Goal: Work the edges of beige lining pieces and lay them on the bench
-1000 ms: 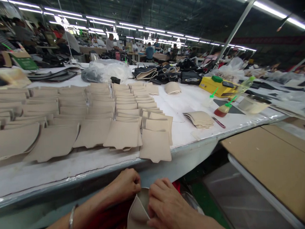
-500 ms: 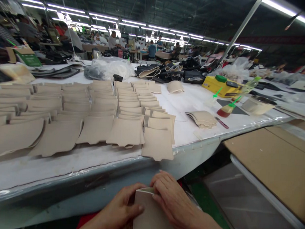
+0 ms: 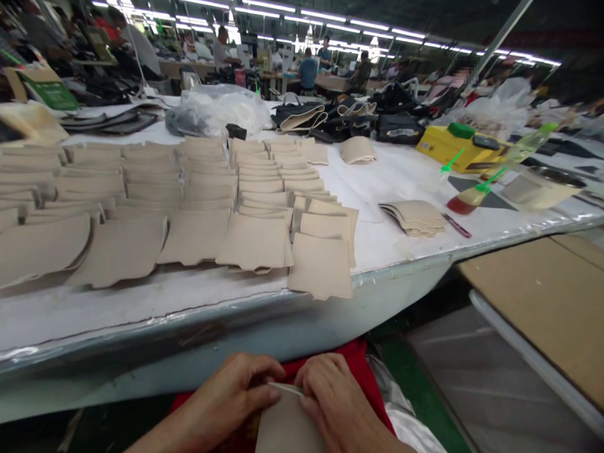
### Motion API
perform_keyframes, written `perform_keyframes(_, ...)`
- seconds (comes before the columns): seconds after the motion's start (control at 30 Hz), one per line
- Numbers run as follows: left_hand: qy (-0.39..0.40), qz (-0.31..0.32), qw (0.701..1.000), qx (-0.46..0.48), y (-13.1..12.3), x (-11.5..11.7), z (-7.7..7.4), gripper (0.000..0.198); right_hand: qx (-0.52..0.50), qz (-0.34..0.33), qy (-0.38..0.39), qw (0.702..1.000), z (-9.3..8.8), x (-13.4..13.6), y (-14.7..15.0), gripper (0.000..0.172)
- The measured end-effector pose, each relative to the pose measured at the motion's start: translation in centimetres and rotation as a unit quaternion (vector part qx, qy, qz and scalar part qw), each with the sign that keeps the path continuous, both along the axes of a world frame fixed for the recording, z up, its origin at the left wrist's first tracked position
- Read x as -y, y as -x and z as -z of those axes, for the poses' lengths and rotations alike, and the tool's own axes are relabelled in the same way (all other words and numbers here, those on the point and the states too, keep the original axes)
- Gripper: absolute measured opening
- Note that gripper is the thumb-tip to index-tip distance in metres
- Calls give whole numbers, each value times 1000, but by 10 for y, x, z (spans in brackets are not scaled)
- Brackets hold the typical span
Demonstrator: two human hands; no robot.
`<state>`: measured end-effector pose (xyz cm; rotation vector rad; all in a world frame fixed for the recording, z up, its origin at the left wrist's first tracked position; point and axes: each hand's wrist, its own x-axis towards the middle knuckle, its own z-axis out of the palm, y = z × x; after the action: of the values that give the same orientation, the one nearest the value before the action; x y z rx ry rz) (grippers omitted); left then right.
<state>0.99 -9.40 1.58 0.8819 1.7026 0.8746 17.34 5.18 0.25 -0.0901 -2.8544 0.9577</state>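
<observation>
piece: beige, low in the scene (image 3: 291, 432), near side of table (image 3: 219, 332), off its top, between both hands
left hand: on piece's far left corner (image 3: 247, 388); thumb on near face, index finger curled by far edge, clamped on piece
right hand: over piece's far right corner (image 3: 336, 401); fingers bent across far edge, thumb side against near face, clamped on piece
piece from fingers: runs near, from fingertips down out of view; near end not seen
long axis: looks near–far, judging by the part in view; far edge runs left–right from hand to hand
far edge: pale, looks doubled; fold or two layers, cannot tell
nearer hand: neither, both touch piece; right covers more of its side
hand gap: fingertips apart, short run of far edge bare between them
end panel: beige (image 3: 321, 265), far of hands and a bit right, tab toward near, poking past table edge; right hand nearer, not touching
panels: overlapping rows (image 3: 197, 236), far and left of hands
stack: far right on table (image 3: 417, 217), well apart from hands
slim tool: just right of stack (image 3: 456, 225)
bottle: red liquid (image 3: 465, 202), far of slim tool
</observation>
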Motion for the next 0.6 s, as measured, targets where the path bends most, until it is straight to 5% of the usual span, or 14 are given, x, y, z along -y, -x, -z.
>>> perform_keyframes(0.17, 24, 52, 996, -64, 1, -6, -16, 17, -27, -6, -4, 1000, -10, -2, 2, 16)
perform_keyframes(0.33, 8, 61, 994, -91, -2, -7, -15, 17, 3, 1, 22, 1000, -11, -4, 1, 16)
perform_keyframes(0.6, 4, 46, 996, -72, -2, -8, -17, 13, 74, 22, 149, 986, -25, -11, 1, 18)
